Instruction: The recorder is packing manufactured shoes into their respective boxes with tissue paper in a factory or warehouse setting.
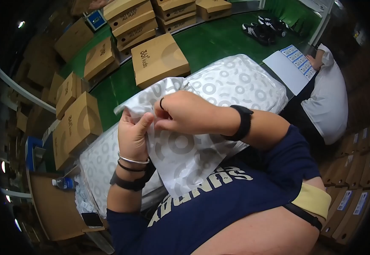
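Close in front of my chest I hold a thin white sheet of wrapping paper [180, 155] printed with grey rings and curved strokes. My left hand [133, 134] grips its upper left part, thumb to the front and fingers partly behind the paper. Beside it my right hand [187, 112] is closed on the sheet's top edge, its fingers bent and partly hidden. The sheet hangs down over my navy shirt. Behind and under it lies a thick stack of the same patterned paper [240, 80], wrapped in clear plastic on its right side.
Brown shoeboxes [161, 57] stand on the green conveyor belt [219, 40] ahead. Black and white shoes [263, 32] lie at the far right. A person in white [327, 97] handles a label sheet [297, 61]. A water bottle [64, 183] and phone [92, 219] lie at left.
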Demonstrator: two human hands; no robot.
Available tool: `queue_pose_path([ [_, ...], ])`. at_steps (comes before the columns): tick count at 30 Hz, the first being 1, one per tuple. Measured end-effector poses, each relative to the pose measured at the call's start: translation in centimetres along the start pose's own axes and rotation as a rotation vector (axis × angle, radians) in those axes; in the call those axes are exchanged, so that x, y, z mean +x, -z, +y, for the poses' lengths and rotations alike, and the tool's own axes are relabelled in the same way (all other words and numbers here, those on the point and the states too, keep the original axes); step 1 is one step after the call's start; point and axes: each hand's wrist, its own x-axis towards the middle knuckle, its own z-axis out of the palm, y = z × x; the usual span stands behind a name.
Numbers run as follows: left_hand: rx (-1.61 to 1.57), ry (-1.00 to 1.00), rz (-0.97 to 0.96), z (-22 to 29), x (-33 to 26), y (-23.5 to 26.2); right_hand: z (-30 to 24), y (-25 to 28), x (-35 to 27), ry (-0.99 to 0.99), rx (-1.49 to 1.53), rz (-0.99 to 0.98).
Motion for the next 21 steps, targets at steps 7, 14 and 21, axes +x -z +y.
queue_pose_path([
  [7,0.159,-0.072,0.188,-0.3,0.4,4.4,14.9,7.1,-5.4,-0.395,0.844,0.365],
  [14,1.039,0.135,0.443,-2.1,-0.4,7.5,30.0,10.9,-19.1,-1.019,-0.049,0.735],
  [21,1.412,-0.227,0.115,-4.4,0.0,4.6,23.5,7.6,-9.5,-0.562,-0.553,0.024],
])
